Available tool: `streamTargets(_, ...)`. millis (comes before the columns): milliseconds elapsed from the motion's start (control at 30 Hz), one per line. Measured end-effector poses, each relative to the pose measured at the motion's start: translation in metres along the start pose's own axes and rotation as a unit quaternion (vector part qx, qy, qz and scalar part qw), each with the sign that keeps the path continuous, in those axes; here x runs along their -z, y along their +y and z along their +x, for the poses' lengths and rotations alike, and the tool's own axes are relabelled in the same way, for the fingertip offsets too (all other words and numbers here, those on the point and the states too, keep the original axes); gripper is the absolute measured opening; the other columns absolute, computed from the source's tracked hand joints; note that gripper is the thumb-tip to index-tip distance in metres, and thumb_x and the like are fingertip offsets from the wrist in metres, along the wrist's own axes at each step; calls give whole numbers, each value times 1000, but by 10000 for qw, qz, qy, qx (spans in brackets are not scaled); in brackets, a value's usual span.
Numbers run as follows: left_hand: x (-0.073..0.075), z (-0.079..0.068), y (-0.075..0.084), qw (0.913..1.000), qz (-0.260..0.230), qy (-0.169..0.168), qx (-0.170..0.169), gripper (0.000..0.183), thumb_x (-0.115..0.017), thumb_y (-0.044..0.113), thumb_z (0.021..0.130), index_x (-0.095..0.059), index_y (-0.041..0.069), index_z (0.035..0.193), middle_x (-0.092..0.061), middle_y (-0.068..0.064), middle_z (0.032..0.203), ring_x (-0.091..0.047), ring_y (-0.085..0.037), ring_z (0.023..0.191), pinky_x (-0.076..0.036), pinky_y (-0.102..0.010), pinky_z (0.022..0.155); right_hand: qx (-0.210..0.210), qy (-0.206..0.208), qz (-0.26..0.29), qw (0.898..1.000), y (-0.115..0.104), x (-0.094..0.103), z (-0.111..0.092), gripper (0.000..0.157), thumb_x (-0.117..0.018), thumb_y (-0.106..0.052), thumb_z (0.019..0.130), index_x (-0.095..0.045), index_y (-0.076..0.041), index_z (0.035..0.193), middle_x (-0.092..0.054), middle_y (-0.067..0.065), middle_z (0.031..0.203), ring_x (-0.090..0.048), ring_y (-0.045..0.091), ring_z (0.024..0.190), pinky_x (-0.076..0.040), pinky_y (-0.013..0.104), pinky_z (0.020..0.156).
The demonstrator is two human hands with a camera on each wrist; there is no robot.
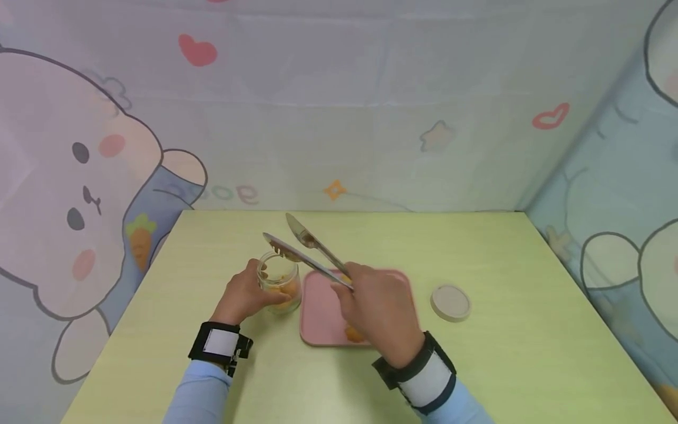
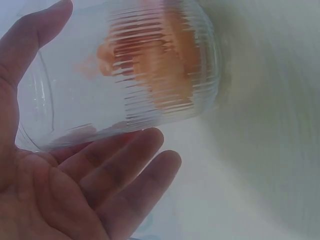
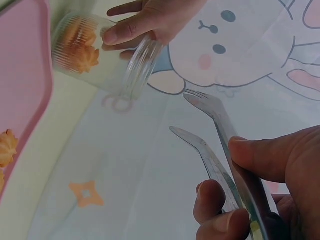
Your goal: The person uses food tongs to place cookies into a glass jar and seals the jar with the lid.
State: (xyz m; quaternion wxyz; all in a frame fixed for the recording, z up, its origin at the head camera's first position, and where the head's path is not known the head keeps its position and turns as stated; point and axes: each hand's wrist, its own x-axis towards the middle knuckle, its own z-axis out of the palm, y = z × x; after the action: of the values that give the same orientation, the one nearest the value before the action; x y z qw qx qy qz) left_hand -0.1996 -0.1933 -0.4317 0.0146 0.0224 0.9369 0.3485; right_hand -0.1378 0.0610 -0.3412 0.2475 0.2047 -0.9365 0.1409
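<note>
1. We saw the left hand gripping a glass jar, thumb on one side and fingers on the other; the jar stood just left of the pink tray.
2. We saw golden cookies low inside the jar.
3. We saw the right hand gripping metal tongs above the tray, their arms spread, tips pointing far and left near the jar's mouth.
4. We noticed more cookies on the tray, partly hidden by the right hand.
5. We found a pale round lid lying right of the tray on the table.
</note>
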Motion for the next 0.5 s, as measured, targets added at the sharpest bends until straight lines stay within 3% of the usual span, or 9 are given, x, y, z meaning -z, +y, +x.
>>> streamTargets(233, 1, -2, 0, 10000, 45, 28, -11, 87, -84, 45, 61, -44, -5, 120, -62, -28, 114, -59, -37, 99, -50, -51, 80, -168, -119, 85, 9998, 6, 2, -2, 23, -73, -33, 81, -69, -11, 81, -53, -3, 51, -44, 12, 41, -36, 29, 34)
streamTargets(500, 4, -5, 6, 9999, -56, -126, -43, 101, -83, 51, 60, -39, -6, 131, -58, -29, 123, -56, -38, 105, -50, -52, 82, -550, -273, 248, 9978, 11, 4, -6, 24, -73, -35, 80, -63, -14, 75, -49, -3, 49, -42, 14, 41, -30, 28, 30)
